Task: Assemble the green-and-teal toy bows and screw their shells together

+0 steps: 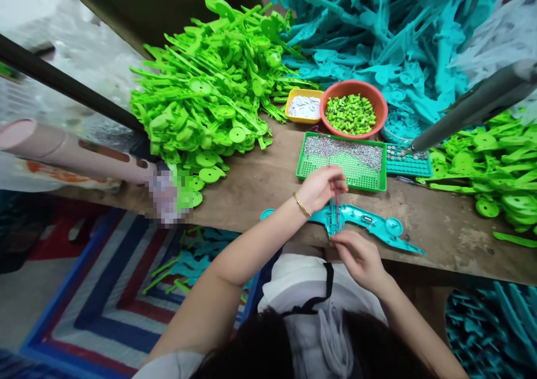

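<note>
Evidently, the right hand (361, 259) pinches the near tip of a turquoise plastic shell (380, 227) lying by the near edge of the wooden table (455, 225). Above it, the left hand (324, 189) curls beside a dark-red cord (337, 203); whether it grips that, I cannot tell.

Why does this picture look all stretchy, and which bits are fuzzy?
In the head view, things near the edges look stretched, probably from a wide lens, like the pink tube; in the head view, the plastic bags at upper right look soft, while the left hand and right hand look clearer; also in the head view, blocky squares hide a patch at left.
</note>
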A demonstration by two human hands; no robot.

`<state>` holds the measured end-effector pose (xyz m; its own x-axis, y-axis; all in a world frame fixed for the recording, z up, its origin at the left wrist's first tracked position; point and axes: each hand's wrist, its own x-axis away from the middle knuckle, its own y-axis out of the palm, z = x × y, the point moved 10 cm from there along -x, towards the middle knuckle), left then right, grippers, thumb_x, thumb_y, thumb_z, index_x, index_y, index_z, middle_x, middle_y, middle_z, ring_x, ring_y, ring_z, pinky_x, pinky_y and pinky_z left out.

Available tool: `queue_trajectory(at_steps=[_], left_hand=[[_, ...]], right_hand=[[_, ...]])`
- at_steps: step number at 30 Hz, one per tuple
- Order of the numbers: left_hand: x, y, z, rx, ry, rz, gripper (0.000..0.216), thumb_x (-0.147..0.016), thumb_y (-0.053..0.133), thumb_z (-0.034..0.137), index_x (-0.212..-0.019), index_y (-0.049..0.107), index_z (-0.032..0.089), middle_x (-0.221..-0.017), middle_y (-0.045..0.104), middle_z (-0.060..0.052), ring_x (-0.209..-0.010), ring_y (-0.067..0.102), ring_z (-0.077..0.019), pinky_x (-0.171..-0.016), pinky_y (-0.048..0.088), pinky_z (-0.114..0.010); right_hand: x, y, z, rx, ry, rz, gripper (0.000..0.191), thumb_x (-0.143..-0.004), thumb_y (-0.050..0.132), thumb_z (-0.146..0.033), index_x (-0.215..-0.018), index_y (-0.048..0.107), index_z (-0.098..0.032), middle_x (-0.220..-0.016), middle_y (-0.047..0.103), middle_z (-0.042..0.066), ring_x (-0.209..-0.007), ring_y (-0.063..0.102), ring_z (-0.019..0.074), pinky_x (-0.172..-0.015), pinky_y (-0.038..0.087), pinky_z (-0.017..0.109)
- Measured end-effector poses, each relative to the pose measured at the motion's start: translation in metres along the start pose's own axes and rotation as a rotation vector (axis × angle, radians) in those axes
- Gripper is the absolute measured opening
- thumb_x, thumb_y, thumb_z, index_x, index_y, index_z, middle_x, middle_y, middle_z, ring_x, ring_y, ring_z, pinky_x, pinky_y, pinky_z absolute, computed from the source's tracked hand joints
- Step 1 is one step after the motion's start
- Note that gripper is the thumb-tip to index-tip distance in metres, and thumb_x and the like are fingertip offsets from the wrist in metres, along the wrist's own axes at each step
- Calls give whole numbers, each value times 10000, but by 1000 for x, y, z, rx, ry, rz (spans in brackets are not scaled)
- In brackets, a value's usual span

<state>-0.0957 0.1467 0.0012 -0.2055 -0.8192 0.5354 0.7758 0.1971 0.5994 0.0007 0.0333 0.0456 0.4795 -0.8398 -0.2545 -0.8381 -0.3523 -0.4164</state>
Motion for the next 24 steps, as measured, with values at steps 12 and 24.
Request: queue_trajectory(at_steps=[12, 24], left_hand=[[40, -88, 144, 58, 560, 262, 41, -917, 614, 197, -893, 626, 166, -609, 558, 59, -520, 541, -50, -629, 495, -204], [49, -78, 123, 73, 459, 72, 197, -945, 536, 300, -999, 636, 139, -797, 720, -35, -747, 716, -153, -783, 572, -315]], right_hand=[[30, -8, 44, 26, 263, -137, 185, -915, 595, -288, -1080, 677, -274, -1029, 767, 42, -951, 736, 216, -834, 615, 365], [24, -50, 46, 110, 258, -1, 223, -932, 543, -291, -1108, 679, -289, -1038, 764, 30, -985, 726, 210, -899, 592, 366]])
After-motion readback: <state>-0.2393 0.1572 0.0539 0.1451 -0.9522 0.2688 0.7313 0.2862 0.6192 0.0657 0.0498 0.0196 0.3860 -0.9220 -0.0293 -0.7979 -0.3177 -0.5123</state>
